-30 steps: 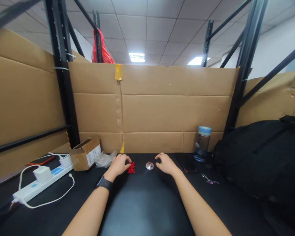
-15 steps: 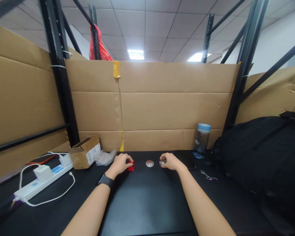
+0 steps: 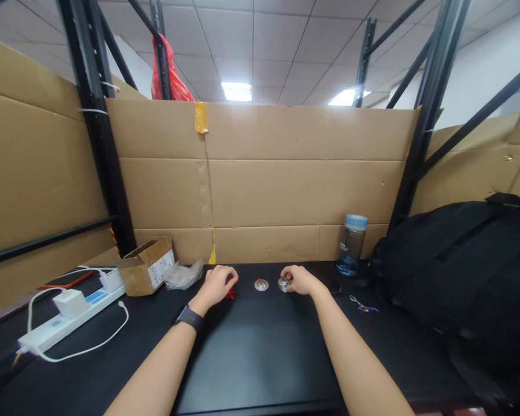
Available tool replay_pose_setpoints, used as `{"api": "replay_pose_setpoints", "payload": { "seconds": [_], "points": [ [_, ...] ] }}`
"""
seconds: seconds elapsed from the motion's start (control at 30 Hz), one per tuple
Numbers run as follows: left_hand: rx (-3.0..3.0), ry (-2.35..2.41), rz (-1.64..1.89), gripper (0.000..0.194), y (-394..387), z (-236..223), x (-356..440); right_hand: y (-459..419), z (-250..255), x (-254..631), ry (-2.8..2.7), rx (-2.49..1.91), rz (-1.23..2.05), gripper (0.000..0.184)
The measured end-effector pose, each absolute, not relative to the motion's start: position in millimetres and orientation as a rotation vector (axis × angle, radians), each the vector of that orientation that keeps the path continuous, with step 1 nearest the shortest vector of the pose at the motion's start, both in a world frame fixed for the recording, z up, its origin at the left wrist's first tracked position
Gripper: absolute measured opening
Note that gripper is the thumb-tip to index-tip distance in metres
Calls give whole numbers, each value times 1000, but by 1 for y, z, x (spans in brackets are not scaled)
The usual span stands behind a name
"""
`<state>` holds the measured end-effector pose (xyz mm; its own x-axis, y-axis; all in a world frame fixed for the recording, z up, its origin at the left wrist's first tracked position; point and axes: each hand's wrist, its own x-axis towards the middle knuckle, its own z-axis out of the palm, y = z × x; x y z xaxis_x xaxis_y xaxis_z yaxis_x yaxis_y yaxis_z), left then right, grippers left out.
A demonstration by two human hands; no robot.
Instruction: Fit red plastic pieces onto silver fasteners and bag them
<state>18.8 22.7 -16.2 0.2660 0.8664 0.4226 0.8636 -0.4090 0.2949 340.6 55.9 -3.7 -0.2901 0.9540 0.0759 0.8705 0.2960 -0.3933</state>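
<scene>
My left hand (image 3: 220, 284), with a dark watch on the wrist, hovers over a small bundle of red cord (image 3: 230, 293) on the black table. Its thumb and forefinger curl together, and whether they pinch any cord is hidden. My right hand (image 3: 301, 281) grips a small, shiny round metal piece (image 3: 283, 283) by its right side, low at the tabletop. Between the hands lies a clear, shallow disc (image 3: 261, 285) with a bit of red at its centre.
At the left are a white power strip (image 3: 78, 309), an open small carton (image 3: 145, 268) and crumpled clear plastic (image 3: 183, 275). To the right stand a blue-capped bottle (image 3: 352, 245) and a big black bag (image 3: 455, 266). A small beaded cord (image 3: 364, 306) lies between. Cardboard walls (image 3: 264, 193) enclose the table.
My left hand has lifted slightly and shifted right over the red cord. The metal piece in my right hand shows more of its side. The whole view has shifted a little.
</scene>
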Motion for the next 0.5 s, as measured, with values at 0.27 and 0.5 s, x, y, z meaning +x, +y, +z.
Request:
{"api": "replay_pose_setpoints", "payload": {
  "seconds": [0.27, 0.5],
  "points": [
    [2386, 1535, 1045, 15, 8, 2, 33, 53, 2, 341, -2256, -1706, 393, 58],
    [2254, 1437, 1197, 17, 10, 2, 32, 51, 3, 327, -2154, -1401, 495, 59]
  ]
}}
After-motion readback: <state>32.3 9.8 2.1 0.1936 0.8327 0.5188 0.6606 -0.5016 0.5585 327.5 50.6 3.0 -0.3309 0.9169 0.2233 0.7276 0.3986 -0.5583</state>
